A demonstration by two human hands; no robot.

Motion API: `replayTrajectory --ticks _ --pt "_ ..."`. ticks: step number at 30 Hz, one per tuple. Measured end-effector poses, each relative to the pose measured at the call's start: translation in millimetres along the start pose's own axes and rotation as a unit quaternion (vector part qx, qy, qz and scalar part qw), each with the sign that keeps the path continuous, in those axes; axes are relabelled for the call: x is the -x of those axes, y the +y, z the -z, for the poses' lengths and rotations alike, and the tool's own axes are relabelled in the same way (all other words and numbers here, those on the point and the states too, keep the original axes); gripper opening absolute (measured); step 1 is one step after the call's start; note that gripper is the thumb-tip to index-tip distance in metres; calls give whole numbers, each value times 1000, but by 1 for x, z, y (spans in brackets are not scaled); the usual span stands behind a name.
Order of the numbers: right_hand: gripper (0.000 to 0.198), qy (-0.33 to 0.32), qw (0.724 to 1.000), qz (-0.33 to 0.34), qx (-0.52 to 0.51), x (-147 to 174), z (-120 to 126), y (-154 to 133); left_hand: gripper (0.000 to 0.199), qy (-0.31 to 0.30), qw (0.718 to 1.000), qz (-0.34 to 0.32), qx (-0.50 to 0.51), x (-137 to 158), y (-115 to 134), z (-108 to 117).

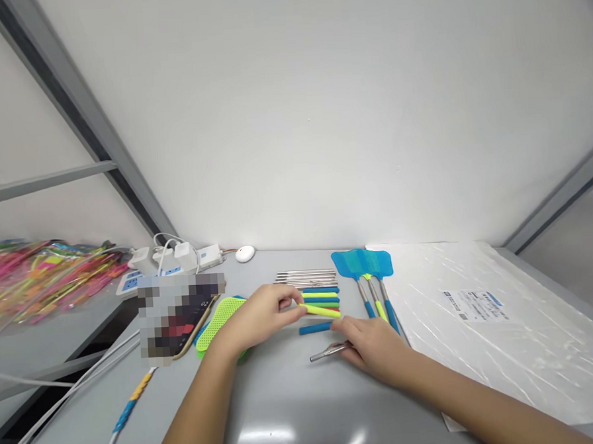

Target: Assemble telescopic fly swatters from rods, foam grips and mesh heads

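My left hand [269,314] pinches one end of a yellow handle sleeve [323,311] between thumb and fingertips. In my right hand [377,349] is a short metal rod [326,353], its end sticking out to the left. A blue handle sleeve [314,328] lies on the table, its right end by my right fingertips. Behind the hands, several more coloured sleeves [321,295] lie in a row, with metal rods [306,276] beyond them. Under my left wrist sits a pile of green and blue fly swatter heads [225,318], partly hidden by the arm.
Assembled fly swatters [362,263] with blue heads lie right of the sleeves. A white wrapped package [502,344] covers the table's right side. At left are a phone [197,323], a power strip [131,284], cables and bagged colourful pieces [45,275].
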State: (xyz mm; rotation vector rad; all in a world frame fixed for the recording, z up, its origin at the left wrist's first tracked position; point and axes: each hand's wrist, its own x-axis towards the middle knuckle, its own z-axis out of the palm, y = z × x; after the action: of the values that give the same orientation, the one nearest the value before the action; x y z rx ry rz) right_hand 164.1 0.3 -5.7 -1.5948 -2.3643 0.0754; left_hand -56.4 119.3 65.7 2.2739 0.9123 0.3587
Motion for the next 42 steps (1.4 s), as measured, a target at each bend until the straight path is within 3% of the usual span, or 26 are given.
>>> replayTrajectory --ticks 4,8,11,15,18,20,26,33,42 --pt "45 72 992 -95 -51 -2 9 -9 25 37 997 8 71 17 4 -8" --pt "23 35 999 -18 7 -3 12 -17 25 7 994 18 106 37 2 -33" --pt "16 -22 999 8 45 1 5 -19 29 21 998 20 55 53 -5 -42" --pt "9 -67 995 -20 69 5 -8 -17 29 124 990 20 -61 74 -26 -31" --pt "11 -77 994 -32 76 1 -15 -13 27 227 963 47 -135 87 -47 -22" --pt "12 -74 993 -39 79 -6 -19 -10 22 254 950 50 -176 94 -58 -23" --pt "15 -61 992 -69 89 -22 -25 -9 40 266 940 68 -202 105 -69 -33" --pt "17 -69 989 -94 93 -20 -22 -14 45 260 947 83 -167 111 -81 -34" --pt "20 -77 989 -89 88 -14 -17 -15 20 260 942 27 -210 110 -86 -38"
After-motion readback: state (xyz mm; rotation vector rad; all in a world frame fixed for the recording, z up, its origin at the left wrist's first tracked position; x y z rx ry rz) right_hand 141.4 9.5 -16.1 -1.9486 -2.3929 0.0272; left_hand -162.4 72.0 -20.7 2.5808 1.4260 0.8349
